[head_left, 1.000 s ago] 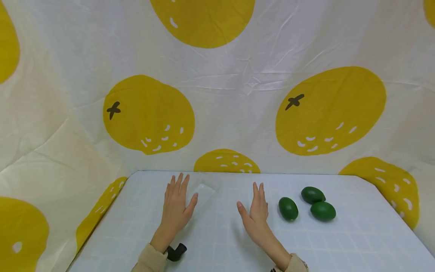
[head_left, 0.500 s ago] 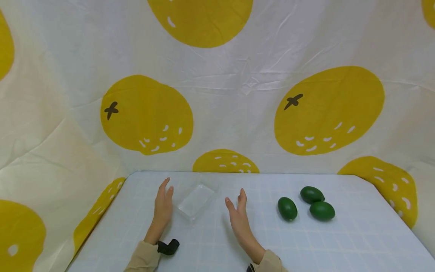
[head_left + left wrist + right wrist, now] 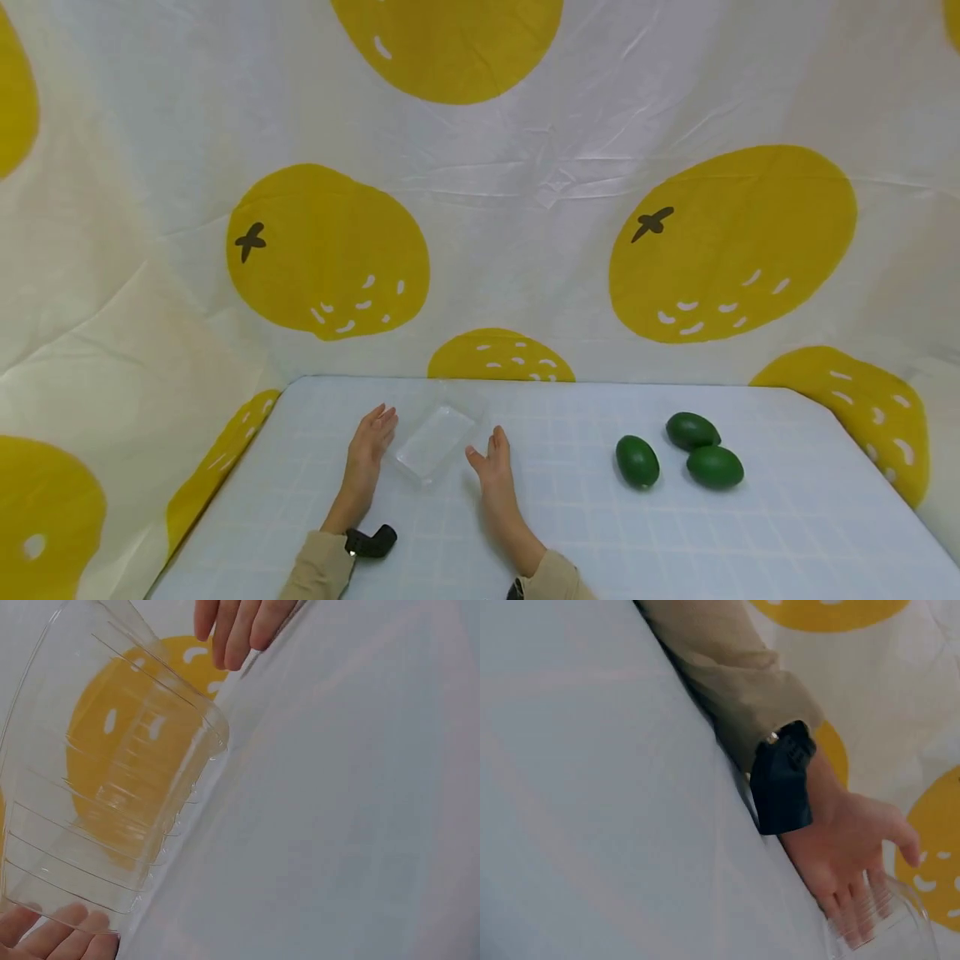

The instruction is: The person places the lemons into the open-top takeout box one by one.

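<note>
A clear plastic container [image 3: 435, 442] stands at an angle on the table, left of the middle, with a faint transparent flap at its far end. My left hand [image 3: 367, 454] is at its left side, fingers extended and palm facing it. On the other side my right hand [image 3: 495, 483] is near its right edge, thumb apart from the fingers. Neither hand grips anything. In the left wrist view the ribbed wall of the container [image 3: 112, 787] fills the left, with fingertips above and below it. The right wrist view shows my left palm [image 3: 847, 840], its fingers partly behind the container.
Right of the hands lie three smooth dark green oval fruits, one alone [image 3: 637, 462] and two touching, a rear one [image 3: 692, 431] and a front one [image 3: 715, 467]. A white cloth [image 3: 540, 225] with yellow fruit prints hangs behind the pale checked table [image 3: 600, 550].
My left hand has drawn back from over the container's left part and turned its palm inward. My right hand has moved left toward the container. The green fruits stay put.
</note>
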`<state>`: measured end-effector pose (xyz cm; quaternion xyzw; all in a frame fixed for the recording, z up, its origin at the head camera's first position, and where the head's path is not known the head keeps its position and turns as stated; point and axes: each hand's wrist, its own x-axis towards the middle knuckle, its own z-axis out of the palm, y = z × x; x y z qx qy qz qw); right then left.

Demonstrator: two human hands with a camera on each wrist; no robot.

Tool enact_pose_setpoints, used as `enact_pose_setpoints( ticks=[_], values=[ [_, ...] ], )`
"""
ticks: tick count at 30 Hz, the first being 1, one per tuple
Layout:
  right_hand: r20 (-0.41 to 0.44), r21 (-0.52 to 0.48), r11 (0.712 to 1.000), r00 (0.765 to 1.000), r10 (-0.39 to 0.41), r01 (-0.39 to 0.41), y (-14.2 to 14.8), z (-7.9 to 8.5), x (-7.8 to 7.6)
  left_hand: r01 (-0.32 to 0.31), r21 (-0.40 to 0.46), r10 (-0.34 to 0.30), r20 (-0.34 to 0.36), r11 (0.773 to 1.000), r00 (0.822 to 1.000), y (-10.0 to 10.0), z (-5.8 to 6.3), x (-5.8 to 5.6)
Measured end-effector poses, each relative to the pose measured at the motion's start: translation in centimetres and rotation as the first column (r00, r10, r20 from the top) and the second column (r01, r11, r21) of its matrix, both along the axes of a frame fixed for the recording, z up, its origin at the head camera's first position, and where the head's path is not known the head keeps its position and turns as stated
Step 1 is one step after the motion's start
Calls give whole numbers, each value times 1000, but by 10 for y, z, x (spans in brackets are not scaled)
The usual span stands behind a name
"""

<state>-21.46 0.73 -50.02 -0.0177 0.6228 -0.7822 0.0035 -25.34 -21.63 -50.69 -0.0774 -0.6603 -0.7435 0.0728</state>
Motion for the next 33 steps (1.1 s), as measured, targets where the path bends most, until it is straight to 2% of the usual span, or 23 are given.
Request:
enact_pose_setpoints(
  ticks=[4,8,18,22,27,33],
  values=[
    [-79,33,997,995,69,-66,-3,-6,1,12,2,-12,-14,1000,1000,1,-1,2],
    [-104,63,992,988,117,-111,-3,-8,4,33,-14,-33,11,999,999,1,0,2],
    [-116,64,990,984,134,-127,0,-9,6,73,-39,-71,52,997,996,3,-2,0],
    [-118,47,990,984,135,-130,2,-8,8,102,-5,-101,64,995,993,4,-3,0],
    [-115,46,991,984,133,-128,2,-5,10,136,24,-137,52,990,989,5,-4,-1],
    [-105,58,991,986,129,-124,3,-5,11,144,-21,-143,38,989,989,14,-2,5]
  ],
)
